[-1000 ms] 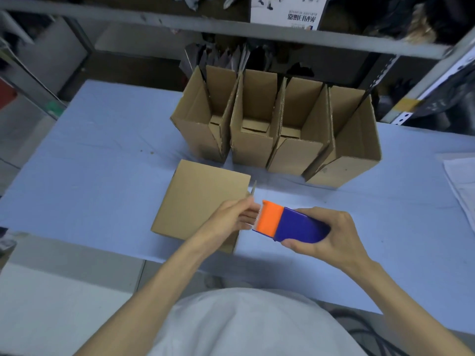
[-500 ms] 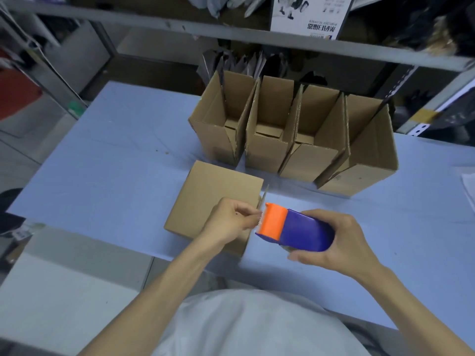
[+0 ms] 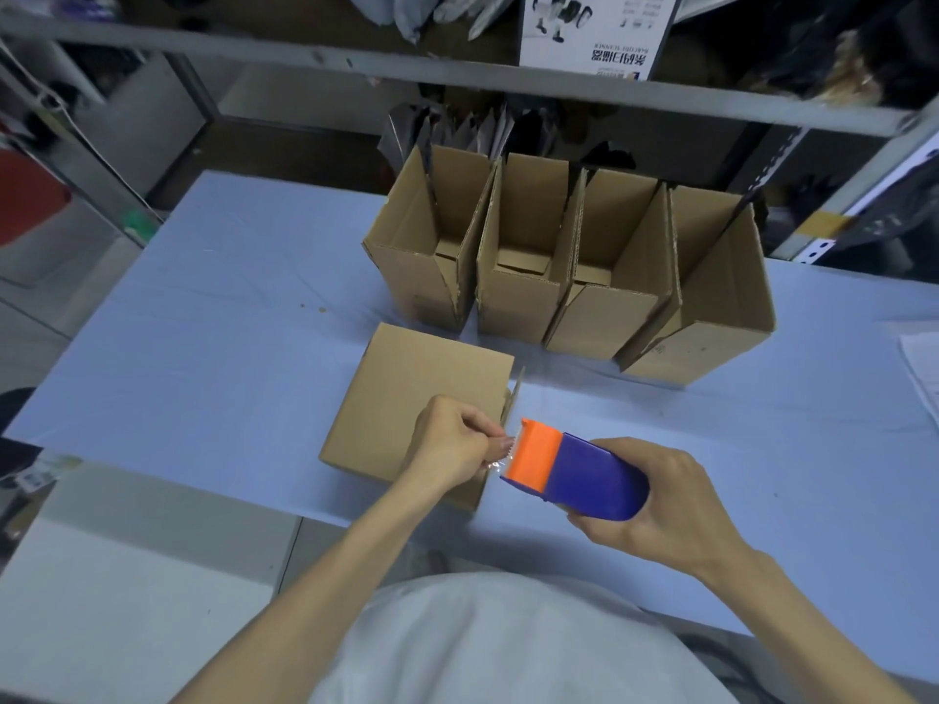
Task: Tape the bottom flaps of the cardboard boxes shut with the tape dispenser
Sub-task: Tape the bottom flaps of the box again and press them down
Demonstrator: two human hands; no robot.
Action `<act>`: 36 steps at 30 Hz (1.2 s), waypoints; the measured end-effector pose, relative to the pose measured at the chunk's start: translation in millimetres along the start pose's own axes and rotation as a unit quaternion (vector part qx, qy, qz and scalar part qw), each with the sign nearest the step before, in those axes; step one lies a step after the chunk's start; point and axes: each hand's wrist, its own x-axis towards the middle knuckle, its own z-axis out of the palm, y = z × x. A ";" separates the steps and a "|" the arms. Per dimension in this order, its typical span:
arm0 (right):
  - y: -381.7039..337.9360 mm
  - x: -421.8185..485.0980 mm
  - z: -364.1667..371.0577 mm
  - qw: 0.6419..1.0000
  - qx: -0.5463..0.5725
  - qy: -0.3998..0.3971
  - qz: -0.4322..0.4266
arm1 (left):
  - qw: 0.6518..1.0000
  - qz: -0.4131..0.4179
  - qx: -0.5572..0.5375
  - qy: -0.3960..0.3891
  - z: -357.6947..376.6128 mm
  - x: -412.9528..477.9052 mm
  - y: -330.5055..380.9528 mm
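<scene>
A blue tape dispenser with an orange head is held in my right hand, just above the table's near edge. My left hand pinches the clear tape end at the orange head's serrated edge. Beneath my left hand lies a cardboard box on its side, plain face up, one small flap sticking up at its right edge. Behind it stands a row of several open cardboard boxes, openings upward, side by side and touching.
The light blue table reaches from the metal shelf rack at the back to me. White papers lie at the right edge. A printed carton sits on the shelf above. Floor shows at left.
The camera view has shifted, so the boxes sit further right in frame. My hands stay together at the dispenser head, and my left fingers have pinched tighter on the tape end.
</scene>
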 end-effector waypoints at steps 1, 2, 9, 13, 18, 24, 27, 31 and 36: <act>-1.5 -2.7 -0.9 1.000 -0.003 0.001 0.003 | 1.000 0.010 0.011 0.004 1.5 -0.1 0.2; -3.5 -5.5 -2.1 1.000 -0.004 0.003 0.008 | 1.000 0.019 0.023 0.003 3.1 -0.1 0.2; -1.3 -29.7 -18.0 0.998 -0.027 0.000 0.059 | 0.999 -0.023 -0.038 0.030 -28.6 10.2 -14.4; 2.7 -14.5 -26.8 0.997 -0.051 -0.009 0.059 | 0.998 -0.006 -0.051 0.037 -36.5 21.7 -17.3; 15.3 4.1 -20.3 0.996 -0.074 -0.024 0.054 | 0.997 0.029 0.008 0.076 -26.3 33.3 -15.4; 28.8 35.1 -13.5 0.993 -0.107 -0.027 0.034 | 0.996 0.046 0.039 0.073 -24.4 44.3 -14.8; 32.6 40.7 -7.4 0.993 -0.103 -0.045 0.021 | 0.994 0.045 0.051 0.080 -23.1 44.8 -19.3; 38.4 45.4 -2.9 0.993 -0.105 -0.051 0.025 | 0.993 0.050 0.066 0.084 -20.7 45.1 -20.2; 41.0 49.5 -1.4 0.992 -0.111 -0.053 0.028 | 0.990 0.062 0.087 0.093 -19.4 46.1 -19.1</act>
